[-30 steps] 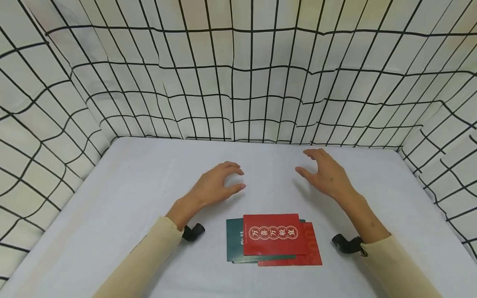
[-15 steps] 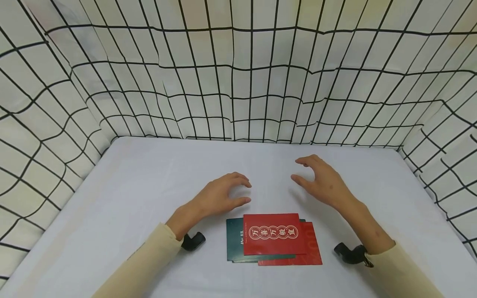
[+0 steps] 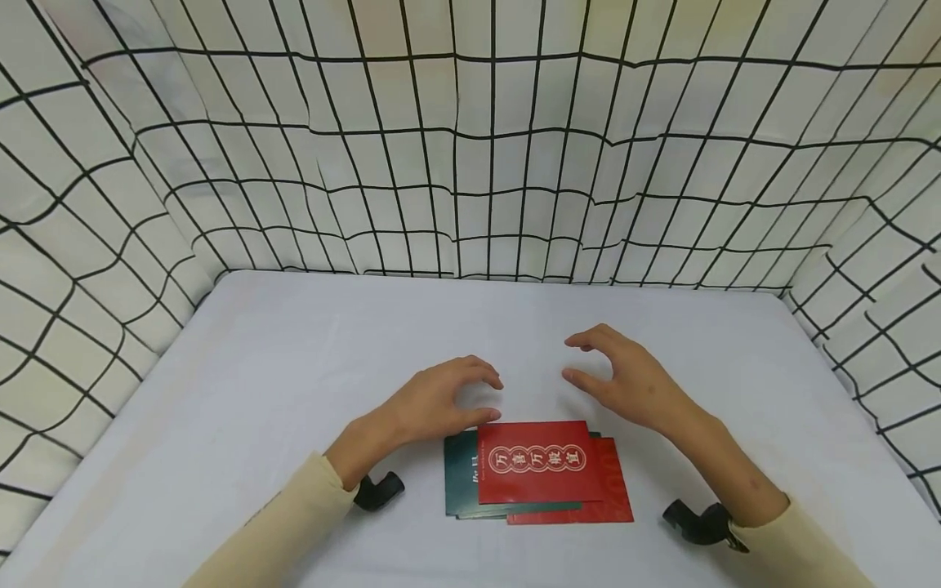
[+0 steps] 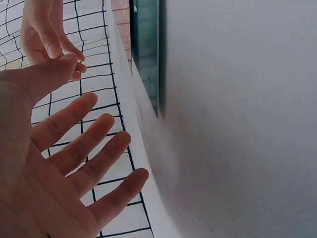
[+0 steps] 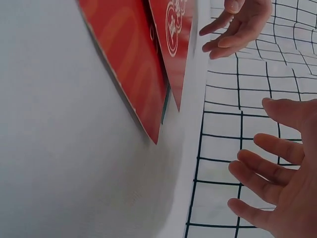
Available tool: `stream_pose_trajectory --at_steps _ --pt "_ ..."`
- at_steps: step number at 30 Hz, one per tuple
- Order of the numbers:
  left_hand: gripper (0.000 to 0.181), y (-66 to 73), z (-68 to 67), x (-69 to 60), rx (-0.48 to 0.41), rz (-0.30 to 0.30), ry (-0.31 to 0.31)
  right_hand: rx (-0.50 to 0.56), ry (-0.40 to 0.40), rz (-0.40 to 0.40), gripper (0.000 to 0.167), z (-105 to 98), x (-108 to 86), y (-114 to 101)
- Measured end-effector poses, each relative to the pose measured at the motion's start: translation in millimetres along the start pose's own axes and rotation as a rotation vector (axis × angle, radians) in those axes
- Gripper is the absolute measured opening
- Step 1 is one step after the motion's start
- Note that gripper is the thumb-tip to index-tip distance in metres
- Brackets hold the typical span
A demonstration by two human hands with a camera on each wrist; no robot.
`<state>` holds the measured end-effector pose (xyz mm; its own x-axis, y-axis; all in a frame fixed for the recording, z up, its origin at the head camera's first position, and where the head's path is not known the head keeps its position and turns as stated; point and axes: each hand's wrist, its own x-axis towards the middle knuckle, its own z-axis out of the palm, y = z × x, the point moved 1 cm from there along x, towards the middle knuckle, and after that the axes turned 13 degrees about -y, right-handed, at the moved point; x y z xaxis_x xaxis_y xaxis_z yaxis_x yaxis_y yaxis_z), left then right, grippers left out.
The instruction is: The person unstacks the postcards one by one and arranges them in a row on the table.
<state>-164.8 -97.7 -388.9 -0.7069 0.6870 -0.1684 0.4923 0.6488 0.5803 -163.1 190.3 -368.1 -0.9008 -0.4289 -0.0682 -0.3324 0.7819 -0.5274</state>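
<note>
A loose stack of paper envelopes lies on the white table near its front. On top is a red envelope with white Chinese characters in linked circles. Another red envelope sticks out below it at the right, and a dark green envelope at the left. My left hand hovers just behind the stack's left corner, fingers spread and holding nothing. Farther back and to the right is my right hand, fingers apart with nothing between them. Both palms show in the wrist views, the left hand and the right hand.
The table is covered in white cloth. Black netting over a pale backing rises at the back and both sides. A black device hangs at each wrist, on the left and on the right, below beige sleeves.
Both hands have come nearer the envelopes. The left hand has moved forward-down and slightly right, the right hand down and left. The stack has stayed in place.
</note>
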Motion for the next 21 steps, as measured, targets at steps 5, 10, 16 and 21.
stream_pose_trajectory --at_steps 5,10,16,21 --pt "0.036 0.4 3.1 -1.6 -0.019 0.006 -0.032 0.003 -0.024 -0.016 0.046 6 -3.5 -3" --pt "0.037 2.4 5.4 -2.8 -0.009 0.021 -0.055 -0.006 -0.04 -0.032 0.045 10 -7.4 -3" --pt "0.039 5.9 7.1 -3.3 -0.001 0.032 -0.073 -0.002 -0.072 -0.039 0.043 12 -12.4 -4" --pt "0.04 6.1 9.3 -5.4 0.036 0.041 -0.09 0.019 -0.143 -0.058 0.04 14 -16.3 -6"
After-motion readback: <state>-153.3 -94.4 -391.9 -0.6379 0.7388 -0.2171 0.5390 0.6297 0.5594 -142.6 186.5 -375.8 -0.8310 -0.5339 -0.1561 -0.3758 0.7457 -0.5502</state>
